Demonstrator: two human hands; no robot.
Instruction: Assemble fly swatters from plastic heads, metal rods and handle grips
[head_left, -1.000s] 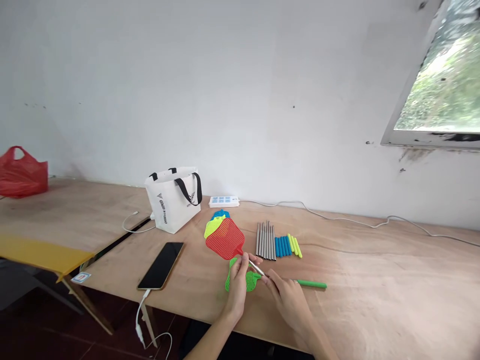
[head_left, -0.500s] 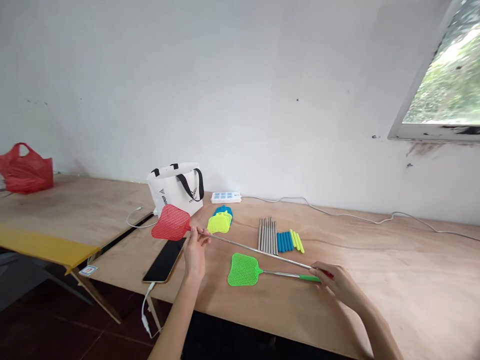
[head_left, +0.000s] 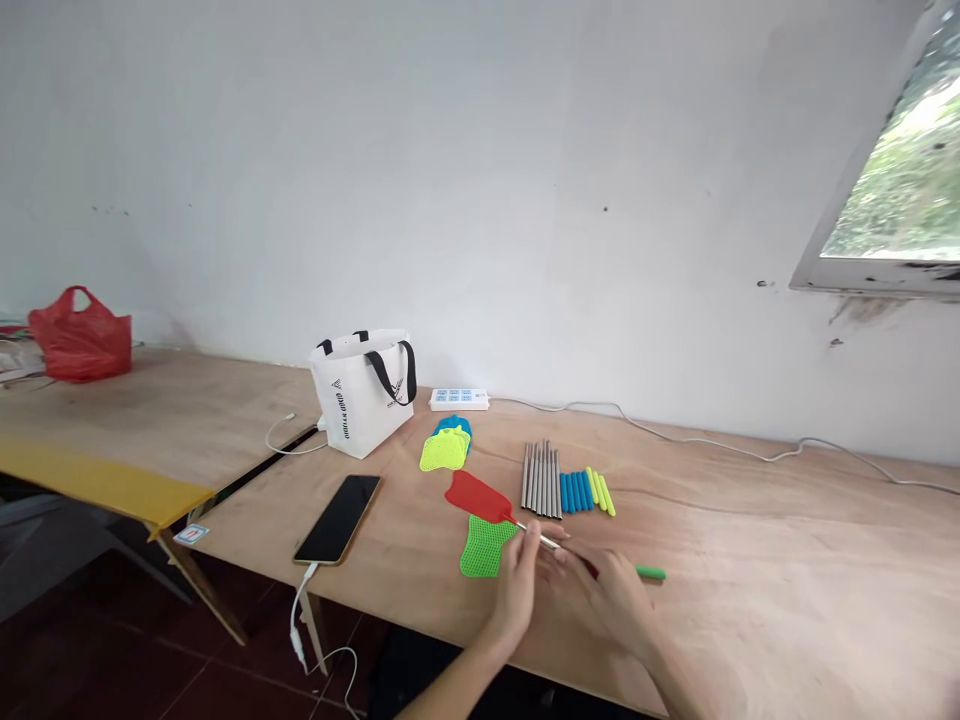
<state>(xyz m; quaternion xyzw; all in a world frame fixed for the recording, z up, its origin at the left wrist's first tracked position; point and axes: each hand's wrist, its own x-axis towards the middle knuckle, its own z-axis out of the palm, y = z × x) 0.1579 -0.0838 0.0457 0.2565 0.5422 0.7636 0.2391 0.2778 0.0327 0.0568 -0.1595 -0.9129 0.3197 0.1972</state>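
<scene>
A red fly swatter (head_left: pixel 480 497) is in both hands over the table, its head pointing up and left and its metal shaft now short. My left hand (head_left: pixel 516 585) closes around the shaft below the head. Close beside it, my right hand (head_left: pixel 611 597) grips the red handle, most of which is hidden by the fingers. Underneath lies a green fly swatter (head_left: pixel 480 548), its head and handle end showing while the hands cover its middle. Farther back are several metal rods (head_left: pixel 541 480), several blue handles (head_left: pixel 576 491) and yellow-green handles (head_left: pixel 601 492) in a row.
Yellow-green swatter heads (head_left: pixel 444 449) overlap blue ones (head_left: pixel 454 424) near a white power strip (head_left: pixel 459 400). On the left stand a white tote bag (head_left: pixel 360 395) and a phone (head_left: pixel 337 520) with a cable. A red plastic bag (head_left: pixel 81 340) sits on the other table.
The red swatter's long shaft has collapsed to a short length. My left hand has moved right and my right hand slightly left, so they are close together. The view has shifted slightly.
</scene>
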